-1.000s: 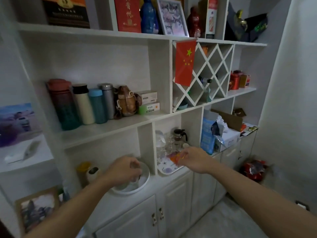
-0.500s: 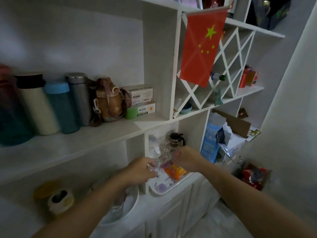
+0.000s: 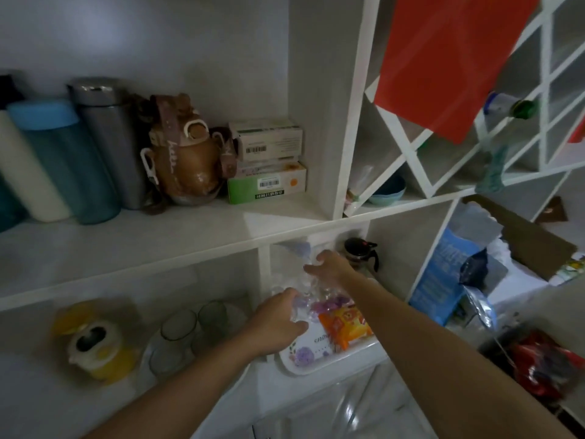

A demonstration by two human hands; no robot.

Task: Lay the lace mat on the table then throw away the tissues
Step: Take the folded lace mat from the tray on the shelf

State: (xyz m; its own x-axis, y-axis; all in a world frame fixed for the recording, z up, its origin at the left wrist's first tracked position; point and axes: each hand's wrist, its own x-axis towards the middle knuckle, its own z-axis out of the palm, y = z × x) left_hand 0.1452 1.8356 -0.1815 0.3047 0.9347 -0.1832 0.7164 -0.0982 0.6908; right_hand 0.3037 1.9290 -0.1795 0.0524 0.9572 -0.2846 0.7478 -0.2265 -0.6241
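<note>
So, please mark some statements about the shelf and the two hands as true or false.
1. Both hands reach into the compartment with the floral tray. True.
2. An orange packet lies on the tray. True.
3. The grey flask lies on its side. False: it stands upright.
4. The left hand holds the black-lidded pot. False: the pot stands apart, behind the right hand.

**Barcodes and Blurred Print**

Little was legible. The two stacked boxes (image 3: 267, 161) on the shelf carried barcode labels, their print too small to read. The brown bottle's strap (image 3: 170, 134) bore pale script (unreadable). The floral tray (image 3: 311, 353) showed a faint printed word, and the orange packet (image 3: 345, 326) blurred markings.
</note>
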